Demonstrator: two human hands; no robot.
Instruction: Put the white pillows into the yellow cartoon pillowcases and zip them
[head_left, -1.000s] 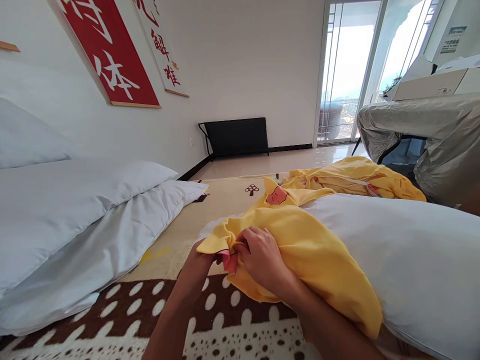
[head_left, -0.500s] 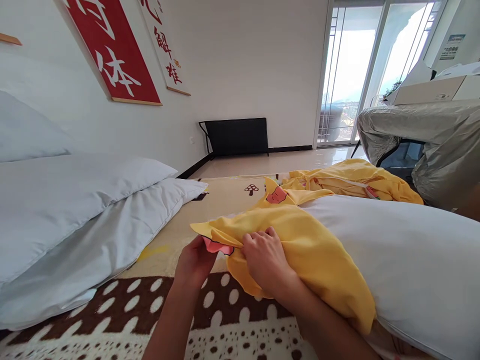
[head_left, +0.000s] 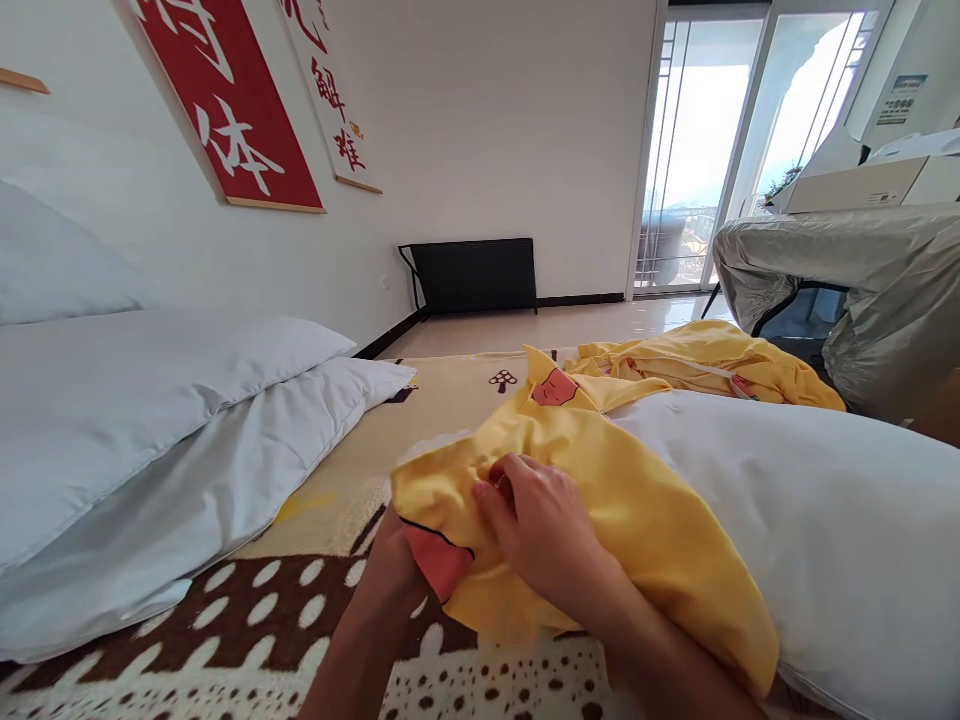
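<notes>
A yellow pillowcase point(head_left: 600, 470) with pink, dark-outlined patches is drawn partway over a large white pillow point(head_left: 825, 490) at the right. At the case's near left corner, my left hand point(head_left: 401, 555) grips the cloth beside a pink patch; its fingers are mostly hidden behind the fabric. My right hand point(head_left: 544, 510) rests on top of the case, fingers curled and pinching a fold of it. The white pillow's end inside the case is covered from view.
Two white pillows point(head_left: 225, 430) are stacked at the left. Beneath everything spreads a brown and cream patterned blanket point(head_left: 465, 400). More yellow fabric point(head_left: 705, 365) lies crumpled beyond the pillow. A covered table point(head_left: 847, 240) with a box stands at the right, and a black folded frame point(head_left: 476, 275) leans on the wall.
The pillowcase's left corner has opened out and turned down, showing more of its pink patch. My left hand has moved lower and behind the cloth; my right hand has shifted slightly right.
</notes>
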